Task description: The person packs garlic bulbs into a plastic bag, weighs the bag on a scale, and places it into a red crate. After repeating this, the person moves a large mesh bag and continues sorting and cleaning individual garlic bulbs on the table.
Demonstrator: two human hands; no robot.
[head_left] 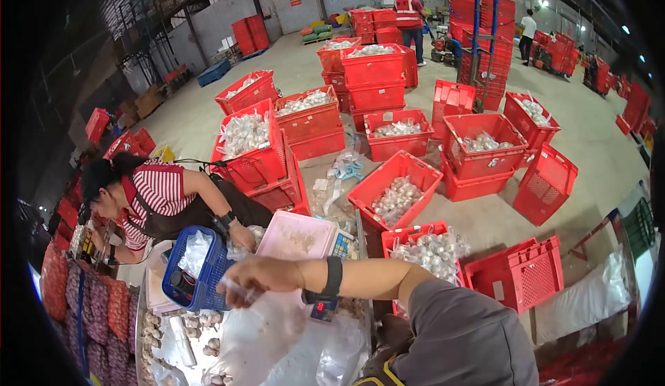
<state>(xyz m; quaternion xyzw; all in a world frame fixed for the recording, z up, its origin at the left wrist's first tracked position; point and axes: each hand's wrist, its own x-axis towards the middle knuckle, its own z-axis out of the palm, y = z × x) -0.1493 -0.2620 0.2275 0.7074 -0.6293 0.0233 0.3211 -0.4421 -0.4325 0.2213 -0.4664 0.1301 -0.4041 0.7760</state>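
Observation:
My right hand [262, 281], smeared by motion, reaches left across the work table beside the blue basket [223, 268]. Its fingers are closed on what looks like a clear plastic bag [240, 292]. Below it, a pale pinkish blur [271, 334] over the white tabletop seems to be my left hand; its fingers cannot be made out. Garlic bulbs [211, 346] and a rolled clear bag [181, 342] lie on the table's left part. A pink-topped scale [294, 237] stands beyond my right wrist. Inside the basket sit white plastic bags [196, 251] and a dark round object.
A co-worker in a striped shirt [163, 185] leans over the table's far left, one hand near the scale. Red crates [395, 191] of bagged garlic stand ahead and right. Mesh sacks [90, 303] are stacked at left. Two people [409, 15] stand farther back.

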